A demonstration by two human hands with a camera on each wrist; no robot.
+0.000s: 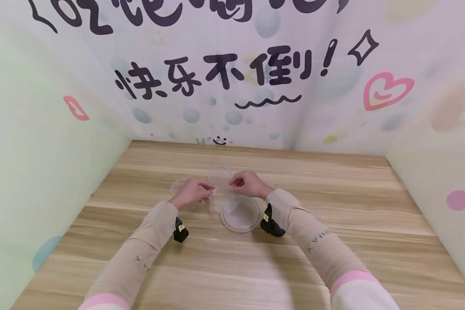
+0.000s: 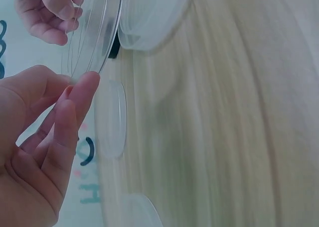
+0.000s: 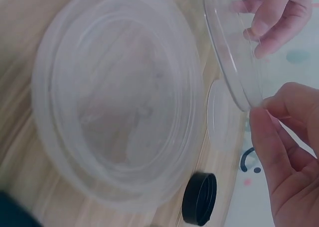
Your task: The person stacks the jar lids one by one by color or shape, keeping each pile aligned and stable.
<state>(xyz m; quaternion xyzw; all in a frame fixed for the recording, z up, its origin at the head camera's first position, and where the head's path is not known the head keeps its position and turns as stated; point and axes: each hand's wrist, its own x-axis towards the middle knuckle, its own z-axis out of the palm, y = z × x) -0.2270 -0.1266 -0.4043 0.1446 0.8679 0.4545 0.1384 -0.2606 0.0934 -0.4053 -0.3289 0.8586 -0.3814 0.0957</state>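
Observation:
Between both hands stands a clear round plastic lid [image 3: 230, 53], held up on edge above the table. My left hand [image 1: 193, 191] pinches one side of its rim between thumb and fingertips. The opposite side is pinched by my right hand [image 1: 249, 184]. In the left wrist view several thin edge lines show along the lid [image 2: 94, 33]. Just below and nearer me, a translucent round plastic bowl [image 1: 240, 213] sits on the table; the right wrist view shows its ringed form from above.
Another clear round lid [image 1: 218, 168] lies behind the hands, and a further clear round piece [image 1: 175, 187] lies partly behind the left hand. A black round cap [image 3: 199, 199] stands near the bowl. Printed cloth walls [image 1: 232, 86] enclose the wooden table [image 1: 217, 267] at back and sides.

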